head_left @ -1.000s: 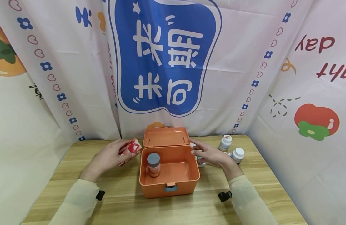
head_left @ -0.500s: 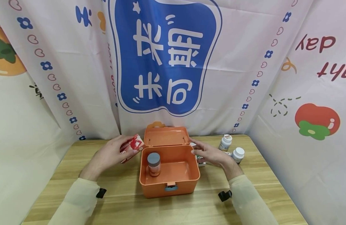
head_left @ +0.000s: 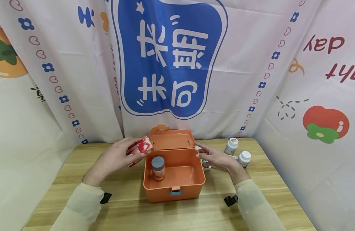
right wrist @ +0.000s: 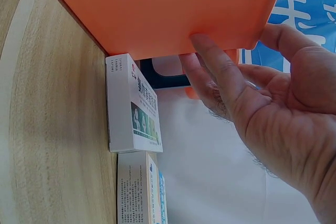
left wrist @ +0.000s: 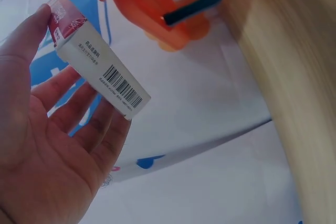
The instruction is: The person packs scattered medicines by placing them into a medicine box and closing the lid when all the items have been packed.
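Note:
My left hand [head_left: 117, 157] pinches a red and white medicine box [head_left: 142, 147] between thumb and fingers, up at the left rim of an orange storage box [head_left: 174, 194]. In the left wrist view the medicine box [left wrist: 105, 69] shows a white side with a barcode. The orange box stands with its lid [head_left: 172, 140] swung back. Inside, at the left, is a jar with a grey lid [head_left: 158, 168]. At the orange box's right side, my right hand [head_left: 216, 158] rests fingertips on the wall; in the right wrist view its fingers [right wrist: 220, 69] touch the orange surface.
Two white pill bottles, one farther back [head_left: 231, 147] and one nearer [head_left: 244, 159], stand at the right. Beside the orange box's right wall lie a white medicine box with a green picture [right wrist: 134, 103] and another carton [right wrist: 137, 187]. Printed cloth [head_left: 171, 57] hangs behind the table.
My left hand has lifted the medicine box and moved it right, from beside the orange box to its left rim. My right hand has stayed in place.

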The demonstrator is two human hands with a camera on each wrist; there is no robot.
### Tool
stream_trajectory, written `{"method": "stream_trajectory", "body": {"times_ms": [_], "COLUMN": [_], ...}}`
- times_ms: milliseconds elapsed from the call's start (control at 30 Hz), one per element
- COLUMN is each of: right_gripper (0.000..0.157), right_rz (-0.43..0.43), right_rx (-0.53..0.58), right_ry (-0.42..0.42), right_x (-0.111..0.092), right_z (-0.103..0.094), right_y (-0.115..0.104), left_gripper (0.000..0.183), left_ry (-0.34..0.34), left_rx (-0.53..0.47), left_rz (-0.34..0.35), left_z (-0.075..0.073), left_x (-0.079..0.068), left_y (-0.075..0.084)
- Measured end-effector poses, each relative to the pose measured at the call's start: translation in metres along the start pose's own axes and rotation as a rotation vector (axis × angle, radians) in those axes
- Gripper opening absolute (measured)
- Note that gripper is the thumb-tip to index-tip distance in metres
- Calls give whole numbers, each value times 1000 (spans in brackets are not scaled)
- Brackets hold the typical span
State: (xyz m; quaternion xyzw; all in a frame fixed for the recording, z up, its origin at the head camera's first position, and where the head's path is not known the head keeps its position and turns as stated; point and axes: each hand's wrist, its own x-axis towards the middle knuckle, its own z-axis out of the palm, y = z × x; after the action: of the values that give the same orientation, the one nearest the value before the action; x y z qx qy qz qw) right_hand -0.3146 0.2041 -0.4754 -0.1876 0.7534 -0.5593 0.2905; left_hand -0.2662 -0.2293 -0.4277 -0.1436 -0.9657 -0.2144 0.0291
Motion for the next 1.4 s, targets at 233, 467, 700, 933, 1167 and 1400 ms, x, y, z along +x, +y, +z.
{"method": "stream_trajectory", "body": {"times_ms": [233,467,700,933,1167,1400], "right_gripper": [75,75,76,75,76,75], "right_rz": [-4,-3,-11,-7,-7,-5], "right_rx": [2,-12,-9,-2,4,8], "right_ry": [6,14,9,9,7,9], "right_x": [0,0,-1,0,0,0], "right_z": [1,1,2,2,2,2], "right_y": [1,1,1,1,0,0], "left_gripper": [74,77,74,72,75,76], "left_ry": [14,20,19,4,-19,-26], "left_rx": [-16,-31,-42,-49,-31,-24], "left_rz": [48,82,108,142,153,187], "left_z": [-2,-2,-1,2,6,11], "left_x": [-3,-5,-9,-9,-10,-11], "left_y": [13,25,39,51,64,76]}}
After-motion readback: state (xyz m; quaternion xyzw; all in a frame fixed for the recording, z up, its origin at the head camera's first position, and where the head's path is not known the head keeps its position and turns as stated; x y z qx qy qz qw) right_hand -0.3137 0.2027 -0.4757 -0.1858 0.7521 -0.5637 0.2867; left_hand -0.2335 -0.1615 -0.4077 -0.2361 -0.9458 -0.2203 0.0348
